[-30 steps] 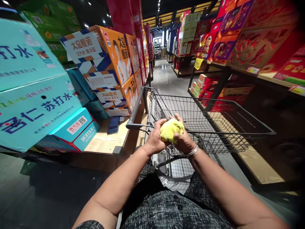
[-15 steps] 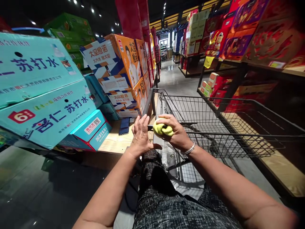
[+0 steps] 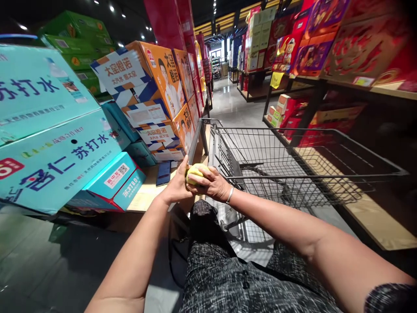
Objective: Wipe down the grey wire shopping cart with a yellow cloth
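A crumpled yellow-green cloth (image 3: 196,170) is bunched into a ball between my hands, just in front of my lap. My right hand (image 3: 215,186) wraps its fingers over the top and front of it. My left hand (image 3: 177,186) cups the cloth's left side with the thumb pointing up; its other fingers are partly hidden behind the bundle. Just beyond and to the right stands a black wire shopping cart (image 3: 293,177). A dark phone (image 3: 163,173) lies on the wooden shelf board left of my hands.
Turquoise cartons (image 3: 48,152) are stacked at left, with orange drink cartons (image 3: 163,82) and green boxes (image 3: 74,39) behind. Red gift boxes (image 3: 312,52) fill the right-hand shelf. A grey floor aisle (image 3: 224,95) runs between. My knees are below my hands.
My right hand has moved left with the cloth to my left hand, which has closed in against it. The view has shifted slightly to the right.
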Available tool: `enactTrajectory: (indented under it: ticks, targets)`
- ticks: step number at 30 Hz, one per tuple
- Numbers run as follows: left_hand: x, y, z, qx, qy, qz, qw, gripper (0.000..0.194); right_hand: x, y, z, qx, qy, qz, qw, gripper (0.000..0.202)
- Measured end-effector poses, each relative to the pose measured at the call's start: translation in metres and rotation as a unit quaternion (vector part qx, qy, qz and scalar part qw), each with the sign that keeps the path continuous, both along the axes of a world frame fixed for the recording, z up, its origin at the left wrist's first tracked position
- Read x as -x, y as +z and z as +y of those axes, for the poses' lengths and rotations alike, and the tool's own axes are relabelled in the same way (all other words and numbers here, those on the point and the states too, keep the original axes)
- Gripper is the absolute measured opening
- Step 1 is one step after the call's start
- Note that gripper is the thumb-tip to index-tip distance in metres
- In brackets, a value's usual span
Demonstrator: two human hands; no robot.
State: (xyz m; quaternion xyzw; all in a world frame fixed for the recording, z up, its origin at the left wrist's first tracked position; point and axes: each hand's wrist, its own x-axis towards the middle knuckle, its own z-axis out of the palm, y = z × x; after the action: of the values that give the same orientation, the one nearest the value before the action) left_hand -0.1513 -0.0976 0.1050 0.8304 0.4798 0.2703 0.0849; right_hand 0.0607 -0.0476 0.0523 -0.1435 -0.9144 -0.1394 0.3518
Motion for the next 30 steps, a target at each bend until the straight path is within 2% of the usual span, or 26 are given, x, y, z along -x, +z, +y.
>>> enactTrajectory:
  ticks: [2, 5, 8, 11, 14, 16, 18, 21, 26, 28, 30]
  targets:
    - [0.005, 0.008, -0.002, 0.031, -0.023, -0.005, 0.999, 0.125, -0.007, 0.003, 0.001, -0.016, 0.022, -0.019, 0.999, 0.039]
    - [0.01, 0.015, 0.0, 0.075, -0.003, -0.004, 0.997, 0.124, -0.021, 0.006, 0.003, 0.004, 0.031, -0.049, 0.998, 0.033]
    - [0.007, 0.018, 0.004, 0.09, 0.004, -0.034, 0.995, 0.115, -0.045, 0.0, 0.004, 0.028, 0.013, -0.083, 0.996, 0.032]
    - [0.0, 0.02, 0.006, 0.069, 0.017, -0.084, 0.994, 0.104, -0.078, -0.021, 0.002, 0.023, 0.017, -0.079, 0.996, 0.03]
    - [-0.005, 0.02, 0.007, 0.066, 0.036, -0.121, 0.99, 0.105, -0.118, -0.053, -0.005, 0.029, 0.02, -0.054, 0.998, 0.028]
    - [-0.006, 0.019, 0.007, 0.071, 0.035, -0.131, 0.988, 0.107, -0.142, -0.07, -0.012, 0.046, -0.003, -0.056, 0.997, 0.028]
    - [-0.005, 0.018, 0.007, 0.07, 0.027, -0.137, 0.988, 0.108, -0.156, -0.076, -0.019, 0.065, -0.032, -0.058, 0.996, 0.027]
    - [-0.005, 0.019, 0.007, 0.066, 0.024, -0.114, 0.991, 0.106, -0.147, -0.059, -0.024, 0.068, -0.036, -0.009, 0.997, 0.03]
    - [-0.02, 0.034, 0.008, 0.059, 0.055, 0.056, 0.995, 0.092, -0.082, -0.005, -0.015, 0.006, 0.002, 0.135, 0.991, 0.045]
    - [-0.027, 0.04, 0.01, 0.053, 0.069, 0.093, 0.992, 0.08, -0.063, 0.005, -0.008, 0.027, 0.001, 0.159, 0.987, 0.045]
    - [-0.029, 0.042, 0.015, 0.04, 0.079, 0.097, 0.991, 0.071, -0.058, 0.005, 0.0, 0.071, 0.005, 0.169, 0.983, 0.042]
